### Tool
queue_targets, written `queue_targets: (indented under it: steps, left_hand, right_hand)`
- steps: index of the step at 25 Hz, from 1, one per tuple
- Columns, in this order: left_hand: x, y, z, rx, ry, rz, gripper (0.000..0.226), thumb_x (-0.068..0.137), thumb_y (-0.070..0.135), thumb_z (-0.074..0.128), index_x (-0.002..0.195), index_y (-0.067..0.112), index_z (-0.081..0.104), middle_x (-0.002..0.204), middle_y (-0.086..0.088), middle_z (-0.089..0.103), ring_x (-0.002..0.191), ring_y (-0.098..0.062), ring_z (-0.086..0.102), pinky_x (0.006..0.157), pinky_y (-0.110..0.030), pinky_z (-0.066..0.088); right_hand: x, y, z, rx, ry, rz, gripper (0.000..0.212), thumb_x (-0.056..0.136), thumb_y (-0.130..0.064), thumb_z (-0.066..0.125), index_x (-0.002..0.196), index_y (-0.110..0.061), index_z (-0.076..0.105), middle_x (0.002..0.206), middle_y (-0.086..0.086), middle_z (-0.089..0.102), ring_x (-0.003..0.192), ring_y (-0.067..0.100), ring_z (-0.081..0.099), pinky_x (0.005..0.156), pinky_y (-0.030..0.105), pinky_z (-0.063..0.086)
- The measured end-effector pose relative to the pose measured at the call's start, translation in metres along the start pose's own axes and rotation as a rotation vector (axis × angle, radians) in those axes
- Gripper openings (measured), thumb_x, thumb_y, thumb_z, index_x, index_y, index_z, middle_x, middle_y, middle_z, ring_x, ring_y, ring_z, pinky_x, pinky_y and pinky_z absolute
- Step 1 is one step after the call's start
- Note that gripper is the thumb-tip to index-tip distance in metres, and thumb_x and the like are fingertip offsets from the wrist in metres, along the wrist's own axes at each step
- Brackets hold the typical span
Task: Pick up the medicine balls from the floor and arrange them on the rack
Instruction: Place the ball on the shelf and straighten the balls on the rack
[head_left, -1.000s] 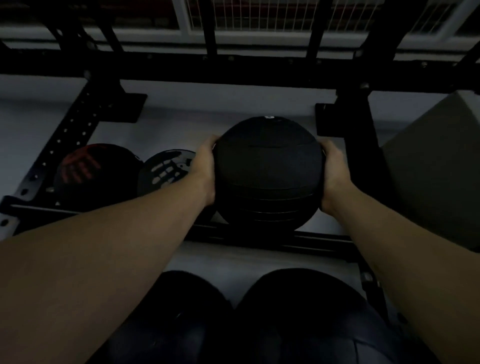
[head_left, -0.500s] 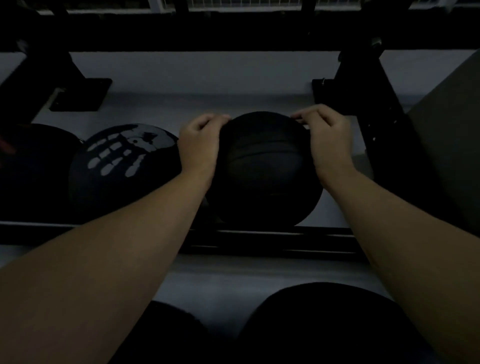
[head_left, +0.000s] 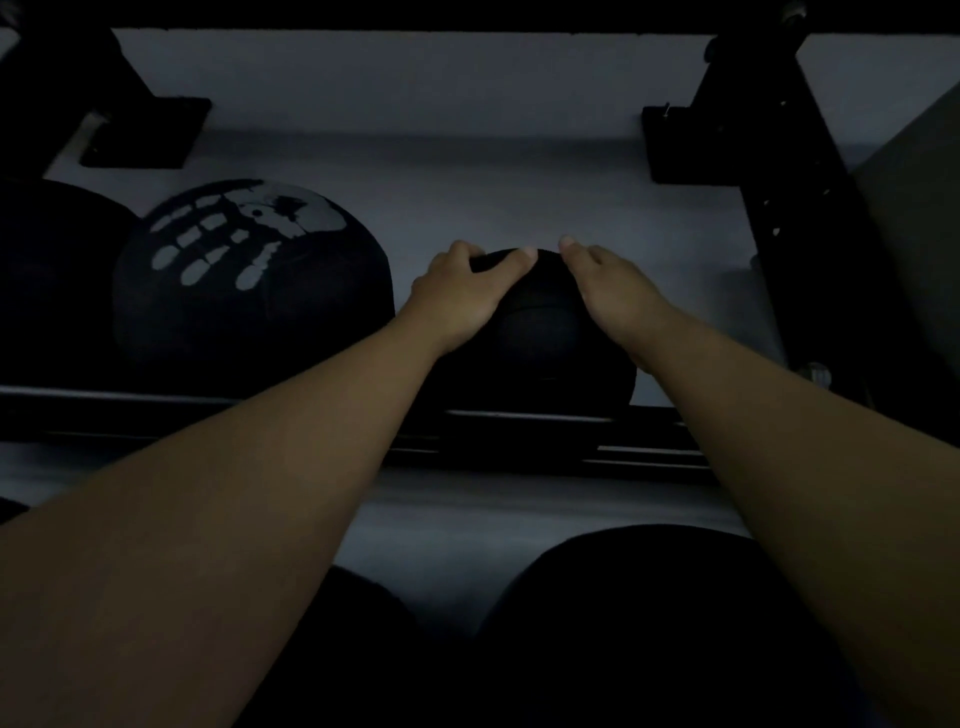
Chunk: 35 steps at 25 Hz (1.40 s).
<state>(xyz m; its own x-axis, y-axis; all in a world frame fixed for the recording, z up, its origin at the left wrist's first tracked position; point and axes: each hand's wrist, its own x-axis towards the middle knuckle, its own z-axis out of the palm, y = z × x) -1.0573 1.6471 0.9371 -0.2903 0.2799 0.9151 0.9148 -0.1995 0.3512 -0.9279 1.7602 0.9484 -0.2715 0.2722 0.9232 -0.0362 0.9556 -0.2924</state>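
Plain black round medicine ball (head_left: 540, 353) sits on the black metal rack rail (head_left: 519, 421), right of a black ball printed with a white handprint (head_left: 249, 280). Left hand (head_left: 457, 301) and right hand (head_left: 613, 296) rest on its top, fingers (head_left: 511, 262) curved over the far side, not clamped. Two more dark balls (head_left: 649, 613) lie on the floor below.

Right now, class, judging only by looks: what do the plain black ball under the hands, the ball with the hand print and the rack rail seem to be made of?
Plain black medicine ball: probably matte rubber or synthetic leather; dull, with a faint seam line.
Hand-print medicine ball: similar matte cover; the pale print looks cracked, like worn paint.
Rack rail: likely black-coated metal; straight edges catch thin highlights.
The dim light leaves all three uncertain.
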Motion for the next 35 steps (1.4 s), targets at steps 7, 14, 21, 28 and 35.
queue_targets:
  steps: [7,14,21,28,35]
  left_hand:
    - [-0.024,0.014,-0.001,0.092,-0.076,-0.038,0.071,0.106,0.063,0.028,0.166,0.027,0.018,0.172,-0.009,0.019,0.156,-0.036,0.022,0.127,-0.049,0.022]
    - [-0.074,0.006,-0.017,0.185,-0.185,0.034,0.067,0.111,0.035,0.042,0.167,0.030,0.007,0.177,-0.007,0.000,0.161,-0.035,0.008,0.131,-0.046,0.009]
    - [-0.186,0.008,0.010,0.177,-0.276,0.004,0.076,0.102,0.052,0.054,0.166,0.031,0.018,0.177,0.000,-0.003,0.163,-0.025,-0.002,0.131,-0.048,0.002]
    - [-0.289,0.015,0.056,-0.020,-0.388,-0.256,0.094,0.083,0.083,0.053,0.162,0.047,0.018,0.176,0.008,0.008,0.162,-0.025,0.008,0.128,-0.057,0.016]
    - [-0.303,0.017,0.075,-0.004,-0.190,-0.312,0.083,0.082,0.085,0.050,0.155,0.053,0.027,0.169,0.015,0.024,0.158,-0.024,0.017,0.126,-0.060,0.016]
  right_hand:
    - [-0.016,-0.001,-0.007,-0.061,-0.052,-0.042,0.054,0.113,-0.037,0.019,0.159,-0.012,0.031,0.166,0.008,0.034,0.152,0.020,0.031,0.118,0.019,0.014]
    - [-0.072,-0.012,-0.026,-0.253,-0.102,-0.018,0.060,0.107,-0.040,0.045,0.161,-0.019,0.030,0.161,0.011,0.041,0.145,0.027,0.043,0.116,0.028,0.032]
    - [-0.171,-0.012,-0.061,-0.202,-0.102,0.055,0.046,0.100,-0.038,0.057,0.145,-0.027,0.053,0.142,0.007,0.054,0.128,0.018,0.050,0.100,0.024,0.036]
    - [-0.299,0.056,-0.088,-0.369,-0.146,0.314,0.059,0.100,-0.063,0.035,0.154,-0.040,0.035,0.163,0.006,0.032,0.150,0.036,0.025,0.119,0.059,0.024]
    - [-0.345,0.068,-0.065,-0.114,0.070,0.576,0.084,0.090,-0.081,0.031,0.162,-0.043,0.011,0.174,0.006,0.002,0.159,0.038,-0.002,0.122,0.067,0.000]
